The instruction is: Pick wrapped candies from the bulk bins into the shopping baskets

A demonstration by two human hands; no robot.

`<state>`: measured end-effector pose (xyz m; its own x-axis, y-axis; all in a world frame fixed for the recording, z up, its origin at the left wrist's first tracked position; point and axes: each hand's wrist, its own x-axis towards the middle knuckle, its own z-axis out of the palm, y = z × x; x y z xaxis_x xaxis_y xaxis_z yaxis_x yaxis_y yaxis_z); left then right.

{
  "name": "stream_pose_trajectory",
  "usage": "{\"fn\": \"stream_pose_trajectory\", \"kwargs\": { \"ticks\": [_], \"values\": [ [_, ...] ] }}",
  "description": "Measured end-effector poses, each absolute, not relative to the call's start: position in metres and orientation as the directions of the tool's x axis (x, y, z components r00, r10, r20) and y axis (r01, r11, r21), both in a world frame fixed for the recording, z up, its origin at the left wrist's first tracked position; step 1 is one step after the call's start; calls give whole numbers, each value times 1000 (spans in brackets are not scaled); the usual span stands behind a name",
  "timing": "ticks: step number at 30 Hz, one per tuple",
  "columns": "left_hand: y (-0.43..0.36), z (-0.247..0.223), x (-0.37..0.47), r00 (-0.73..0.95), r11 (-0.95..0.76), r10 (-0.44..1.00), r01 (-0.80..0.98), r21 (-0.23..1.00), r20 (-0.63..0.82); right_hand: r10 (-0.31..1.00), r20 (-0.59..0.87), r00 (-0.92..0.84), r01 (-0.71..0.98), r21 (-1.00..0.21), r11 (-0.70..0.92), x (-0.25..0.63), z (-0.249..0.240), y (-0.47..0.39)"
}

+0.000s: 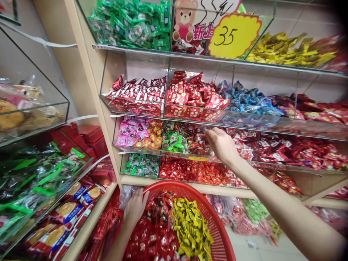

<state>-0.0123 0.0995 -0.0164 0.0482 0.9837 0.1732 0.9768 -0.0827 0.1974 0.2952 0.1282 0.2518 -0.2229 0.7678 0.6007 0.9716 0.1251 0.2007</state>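
Note:
A red plastic basket (217, 217) stands low in front of me. It holds red-wrapped candies (154, 232) on the left and yellow-wrapped candies (191, 224) on the right. My left hand (133, 207) is at the basket's left rim, closed over it with the thumb toward the inside. My right hand (222, 145) reaches forward to the third shelf row, in front of a compartment of dark red-wrapped candies (199, 141). Its fingers are curled together, and their tips are hidden from me, so anything between them cannot be made out.
Clear shelf bins rise ahead, with green (130, 21), red (190, 94) and blue packets (250, 98). A yellow price sign (235, 36) reads 35. On the left, another shelf holds green-ended candies (40, 170) and biscuit packs (65, 214). Plastic bags (244, 214) lie below.

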Motion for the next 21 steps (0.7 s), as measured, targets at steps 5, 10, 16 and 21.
{"fn": "stream_pose_trajectory", "kwargs": {
  "ticks": [5, 10, 16, 21],
  "values": [
    [99, -16, -12, 40, -74, 984, 978, 197, 171, 761, 550, -345, 933, 108, 344, 273, 239, 91],
    [99, -15, -12, 38, -73, 985, 977, 202, 169, 846, 307, -436, 881, -45, 471, 241, 165, 62],
    [99, -19, -13, 37, -75, 984, 974, 215, 175, 891, 65, -449, 891, -46, 452, 221, 68, 54],
    [100, -20, -14, 46, -87, 981, 973, 214, 189, 892, 15, -452, 892, -11, 452, 219, 37, 58]
  ]
}}
